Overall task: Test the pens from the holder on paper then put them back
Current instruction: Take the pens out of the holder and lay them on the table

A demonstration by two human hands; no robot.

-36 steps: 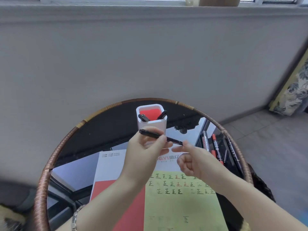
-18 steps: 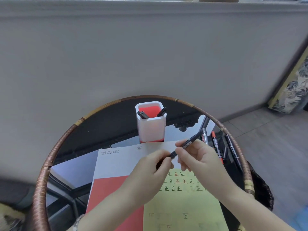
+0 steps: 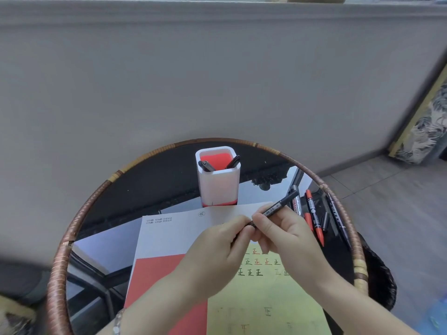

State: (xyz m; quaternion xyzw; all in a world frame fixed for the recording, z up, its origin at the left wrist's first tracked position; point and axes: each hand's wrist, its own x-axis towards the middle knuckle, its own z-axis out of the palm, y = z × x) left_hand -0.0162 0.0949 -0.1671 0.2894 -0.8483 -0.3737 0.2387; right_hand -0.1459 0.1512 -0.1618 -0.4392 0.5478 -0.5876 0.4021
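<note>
**Edges and room.** Round glass table with a woven rim (image 3: 79, 218), set against a grey wall (image 3: 217, 81). Open dark glass lies left of the holder, between the rim and a red-and-white sheet (image 3: 169, 238).

**Hands.** My left hand (image 3: 217, 247) and right hand (image 3: 285, 235) meet above the sheet's far right part. The right curls round the barrel of a black pen (image 3: 278, 207), which slants up and to the right. The left pinches the pen's lower end, hidden between my fingers.

**Containers.** A white holder (image 3: 219, 184) with a red inside stands upright just beyond the sheet's far edge. It holds two dark pens, one leaning left (image 3: 206, 166) and one leaning right (image 3: 233, 162). Loose markers (image 3: 314, 213) lie on the glass near the right rim.

**Writing.** On the yellow paper (image 3: 266, 305), laid over the sheet's right side, are rows of 正 in black and red. The sheet bears a round mark and small print, too small to read.
</note>
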